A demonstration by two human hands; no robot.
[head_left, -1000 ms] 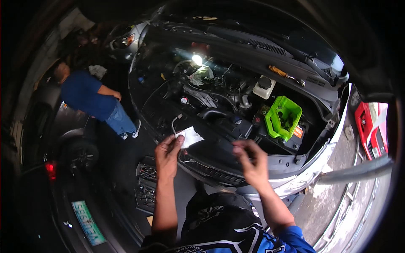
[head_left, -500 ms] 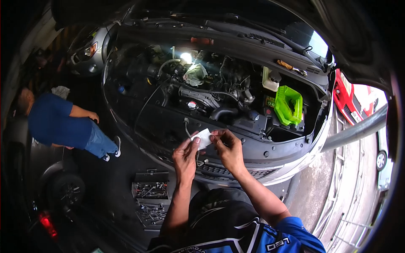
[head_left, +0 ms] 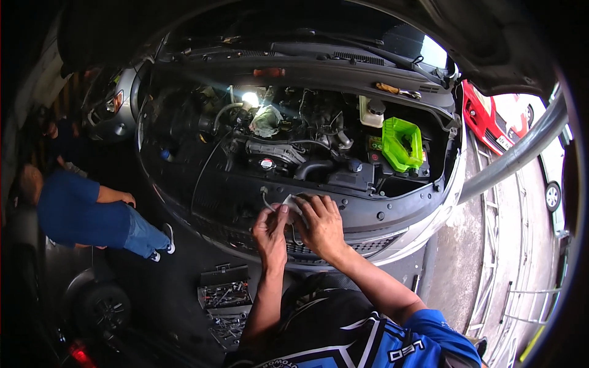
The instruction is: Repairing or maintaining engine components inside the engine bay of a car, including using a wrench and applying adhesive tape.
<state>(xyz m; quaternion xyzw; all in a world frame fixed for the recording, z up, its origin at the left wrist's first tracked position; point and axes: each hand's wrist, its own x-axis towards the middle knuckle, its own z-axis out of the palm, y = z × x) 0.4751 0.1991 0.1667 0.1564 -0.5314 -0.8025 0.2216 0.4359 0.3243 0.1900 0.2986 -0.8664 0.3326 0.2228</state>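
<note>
Over the front edge of a car's open engine bay, my left hand (head_left: 270, 232) pinches a small piece of white paper or cloth (head_left: 291, 203) between thumb and fingers. My right hand (head_left: 322, 226) lies over the other side of that white piece, its fingers bent and pressed onto it, covering much of it. A thin grey cable or hose (head_left: 265, 195) runs up beside the left fingertips; whether I hold it too, I cannot tell. Past my hands is the engine (head_left: 279, 150), with a crumpled pale plastic or cloth wad (head_left: 265, 121) on it, under a bright lamp (head_left: 250, 99).
A cut-open green plastic container (head_left: 392, 161) rests over the battery at right. A ratchet (head_left: 397, 91) and a reddish-handled tool (head_left: 269, 72) lie below the windshield. An open toolbox (head_left: 226, 294) stands on the floor at left, near a person in blue (head_left: 86, 205).
My right hand has turned and closed over the white piece, hiding more of it. The view has shifted slightly, and another person now shows at far left.
</note>
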